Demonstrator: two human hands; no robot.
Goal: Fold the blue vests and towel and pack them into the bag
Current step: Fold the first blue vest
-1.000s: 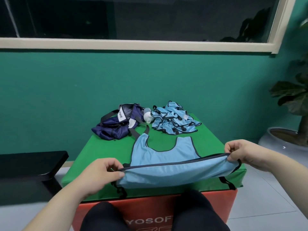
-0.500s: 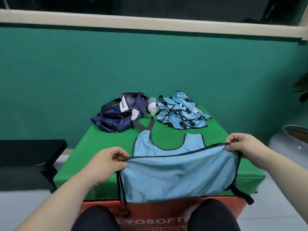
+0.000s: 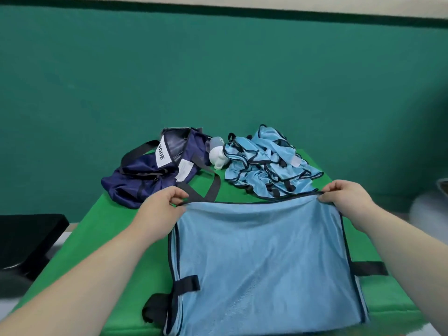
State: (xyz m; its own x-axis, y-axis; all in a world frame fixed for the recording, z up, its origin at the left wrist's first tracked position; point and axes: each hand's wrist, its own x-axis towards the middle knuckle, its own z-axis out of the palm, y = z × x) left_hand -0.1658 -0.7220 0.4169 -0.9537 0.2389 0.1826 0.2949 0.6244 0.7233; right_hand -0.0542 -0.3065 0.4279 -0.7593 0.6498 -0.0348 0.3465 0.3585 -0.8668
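Note:
A light blue vest (image 3: 261, 260) with dark trim lies folded over itself on the green table (image 3: 106, 229). My left hand (image 3: 161, 209) pinches its far left corner. At the far right corner my right hand (image 3: 346, 200) pinches the same hem. A navy bag (image 3: 148, 175) with a white label lies crumpled at the back left, its strap trailing toward the vest. A heap of several more blue vests (image 3: 266, 166) sits at the back right. No towel is plainly visible.
A small white object (image 3: 218, 157) lies between the bag and the vest heap. A black bench (image 3: 26, 236) stands to the left of the table. A green wall rises behind. A blurred pale pot (image 3: 429, 209) sits at the far right.
Both hands carried the vest's near hem up and away from me, laying it over the vest's upper half. The camera tilted downward and closer to the table.

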